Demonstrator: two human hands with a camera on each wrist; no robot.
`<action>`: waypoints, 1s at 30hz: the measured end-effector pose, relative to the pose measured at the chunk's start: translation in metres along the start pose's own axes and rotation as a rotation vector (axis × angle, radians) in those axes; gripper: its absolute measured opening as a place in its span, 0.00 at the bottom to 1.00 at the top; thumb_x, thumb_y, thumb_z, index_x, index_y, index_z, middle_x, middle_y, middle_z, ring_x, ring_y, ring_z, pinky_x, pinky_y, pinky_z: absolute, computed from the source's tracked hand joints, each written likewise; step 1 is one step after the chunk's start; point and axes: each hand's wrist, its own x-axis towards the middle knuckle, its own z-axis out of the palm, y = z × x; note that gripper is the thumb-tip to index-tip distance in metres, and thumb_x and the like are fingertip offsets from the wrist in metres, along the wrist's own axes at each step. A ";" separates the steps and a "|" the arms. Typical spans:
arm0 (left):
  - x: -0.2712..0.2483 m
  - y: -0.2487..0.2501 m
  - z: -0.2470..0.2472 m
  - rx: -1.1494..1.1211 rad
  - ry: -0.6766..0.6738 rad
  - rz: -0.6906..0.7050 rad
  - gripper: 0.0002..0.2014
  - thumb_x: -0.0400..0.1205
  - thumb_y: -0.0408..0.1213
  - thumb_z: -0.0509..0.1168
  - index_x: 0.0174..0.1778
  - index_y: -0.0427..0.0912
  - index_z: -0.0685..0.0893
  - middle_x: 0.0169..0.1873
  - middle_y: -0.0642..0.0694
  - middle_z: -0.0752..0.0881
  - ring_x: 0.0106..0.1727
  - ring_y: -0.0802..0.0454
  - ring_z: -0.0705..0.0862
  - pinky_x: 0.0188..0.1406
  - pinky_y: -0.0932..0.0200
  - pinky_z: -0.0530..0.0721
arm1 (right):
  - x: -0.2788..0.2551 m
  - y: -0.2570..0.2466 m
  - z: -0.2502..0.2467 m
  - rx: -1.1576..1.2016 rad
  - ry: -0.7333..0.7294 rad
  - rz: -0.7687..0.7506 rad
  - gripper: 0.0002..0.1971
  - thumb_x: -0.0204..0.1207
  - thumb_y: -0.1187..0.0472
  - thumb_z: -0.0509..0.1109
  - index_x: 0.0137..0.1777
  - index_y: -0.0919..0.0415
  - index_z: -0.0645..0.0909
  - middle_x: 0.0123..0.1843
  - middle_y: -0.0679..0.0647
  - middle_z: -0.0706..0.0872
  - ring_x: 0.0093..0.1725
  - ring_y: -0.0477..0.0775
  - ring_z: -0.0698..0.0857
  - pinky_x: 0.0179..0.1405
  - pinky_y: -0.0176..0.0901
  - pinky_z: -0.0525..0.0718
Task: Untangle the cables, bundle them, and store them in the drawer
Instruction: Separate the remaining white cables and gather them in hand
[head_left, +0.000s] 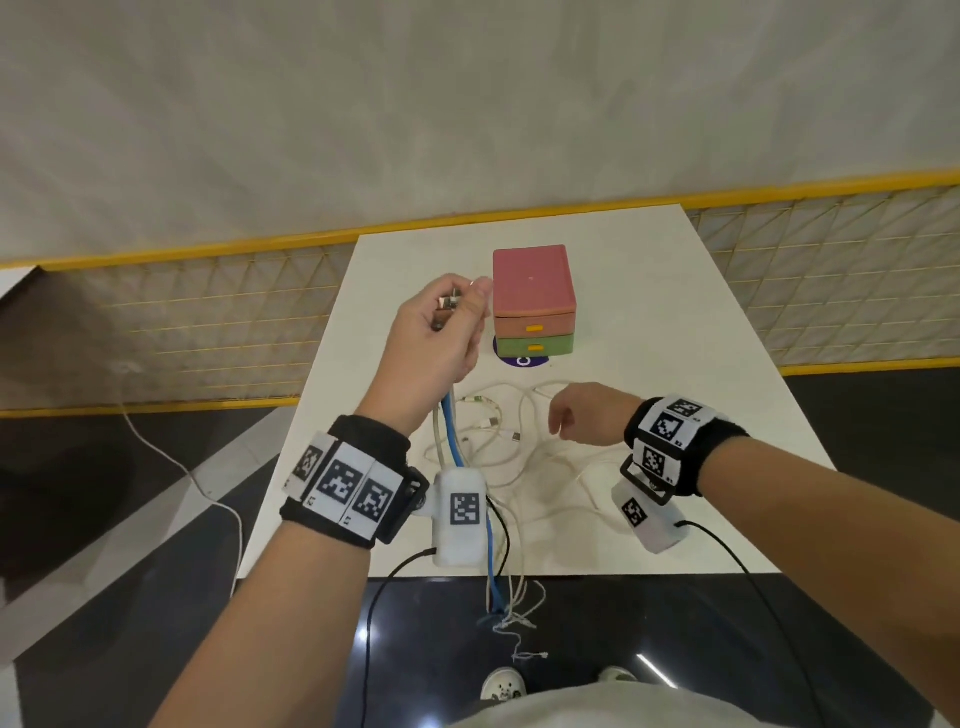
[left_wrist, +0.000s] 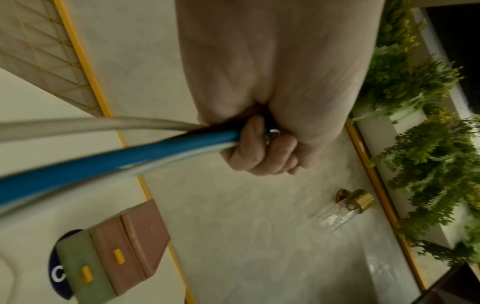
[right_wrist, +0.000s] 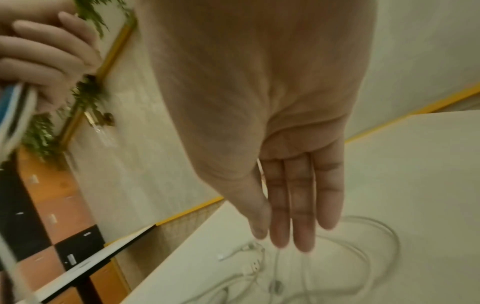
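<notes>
My left hand (head_left: 441, 332) is raised above the table and grips a bunch of cable ends: a blue cable (head_left: 453, 441) and grey-white ones (head_left: 439, 441), their plugs sticking out by the thumb. In the left wrist view the fingers (left_wrist: 259, 152) curl round the blue cable (left_wrist: 103, 164) and a grey cable (left_wrist: 91, 125). These cables hang down past the table's near edge. My right hand (head_left: 576, 415) hovers with straight fingers (right_wrist: 298, 205) over a loose tangle of white cables (head_left: 509, 441) and holds nothing. The small drawer unit (head_left: 535, 306), pink over green, has both drawers closed.
The white table (head_left: 675, 364) is narrow, with a yellow-edged mesh barrier (head_left: 208, 322) behind it and dark floor at the sides. A purple round sticker (head_left: 522, 361) lies under the drawer unit. Thin frayed strings (head_left: 519, 623) dangle below the near edge.
</notes>
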 end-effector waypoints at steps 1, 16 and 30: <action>0.000 -0.005 -0.002 0.002 0.035 -0.027 0.13 0.89 0.41 0.59 0.40 0.38 0.76 0.27 0.42 0.66 0.21 0.53 0.61 0.16 0.66 0.62 | 0.005 0.004 0.006 0.016 0.031 0.023 0.11 0.77 0.65 0.64 0.55 0.60 0.85 0.58 0.54 0.84 0.58 0.55 0.82 0.56 0.41 0.78; 0.010 -0.043 -0.022 0.001 0.213 -0.152 0.09 0.88 0.39 0.62 0.50 0.35 0.80 0.24 0.48 0.62 0.21 0.54 0.58 0.16 0.67 0.60 | 0.107 -0.020 0.079 -0.173 0.069 0.085 0.16 0.80 0.63 0.64 0.66 0.65 0.75 0.67 0.62 0.76 0.65 0.63 0.80 0.63 0.50 0.80; 0.018 -0.054 -0.027 0.055 0.215 -0.158 0.06 0.84 0.41 0.68 0.47 0.41 0.83 0.22 0.54 0.66 0.20 0.57 0.63 0.16 0.69 0.63 | 0.096 -0.014 0.006 0.788 0.544 -0.022 0.07 0.80 0.61 0.65 0.48 0.66 0.77 0.39 0.55 0.81 0.44 0.58 0.83 0.48 0.46 0.84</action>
